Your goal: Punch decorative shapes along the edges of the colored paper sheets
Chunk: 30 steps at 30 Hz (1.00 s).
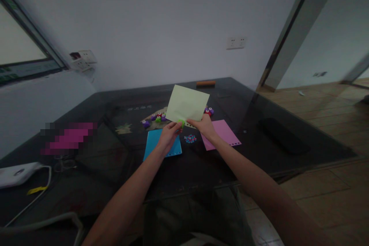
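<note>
Two bare forearms reach up from the bottom of the frame to mid-picture. The left hand (168, 133) pinches a small green plastic paper punch (181, 123) on the lower edge of a pale yellow paper sheet (186, 104); the right hand (204, 125) grips that edge beside it, above the dark glass surface (115, 161). Best to keep the sheet taut and seated squarely before squeezing. A blue sheet (154, 142) and pink sheet (223, 130) lie below.

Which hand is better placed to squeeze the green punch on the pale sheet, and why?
Left. The left hand already pinches the green punch at the sheet's lower edge, while the right hand steadies the pale green sheet.
</note>
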Tool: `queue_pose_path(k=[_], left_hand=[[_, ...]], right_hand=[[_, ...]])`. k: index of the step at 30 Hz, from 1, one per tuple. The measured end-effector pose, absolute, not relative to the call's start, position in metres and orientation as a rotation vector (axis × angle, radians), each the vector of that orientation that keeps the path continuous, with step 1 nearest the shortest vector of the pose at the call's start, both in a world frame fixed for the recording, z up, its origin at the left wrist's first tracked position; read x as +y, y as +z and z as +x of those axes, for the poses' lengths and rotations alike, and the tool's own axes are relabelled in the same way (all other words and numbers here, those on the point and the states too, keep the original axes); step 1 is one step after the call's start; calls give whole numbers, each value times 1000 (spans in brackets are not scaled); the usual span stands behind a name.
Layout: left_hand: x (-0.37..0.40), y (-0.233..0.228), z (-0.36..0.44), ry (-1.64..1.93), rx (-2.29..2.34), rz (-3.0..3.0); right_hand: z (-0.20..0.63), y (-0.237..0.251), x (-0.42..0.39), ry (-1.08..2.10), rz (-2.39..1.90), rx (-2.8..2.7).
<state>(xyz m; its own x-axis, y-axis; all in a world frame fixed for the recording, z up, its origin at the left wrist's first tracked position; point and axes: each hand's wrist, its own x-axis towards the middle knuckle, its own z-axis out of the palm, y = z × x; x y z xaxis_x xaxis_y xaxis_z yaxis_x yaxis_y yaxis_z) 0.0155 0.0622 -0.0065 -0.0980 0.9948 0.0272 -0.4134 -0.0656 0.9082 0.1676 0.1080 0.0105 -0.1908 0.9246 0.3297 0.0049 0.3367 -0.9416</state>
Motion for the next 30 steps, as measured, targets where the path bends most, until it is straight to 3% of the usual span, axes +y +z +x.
queue_pose_path(k=[30], left_hand=[[59,-1,17,1525,924,916]], right_hand=[[167,8,108,1033,-861,-1511]])
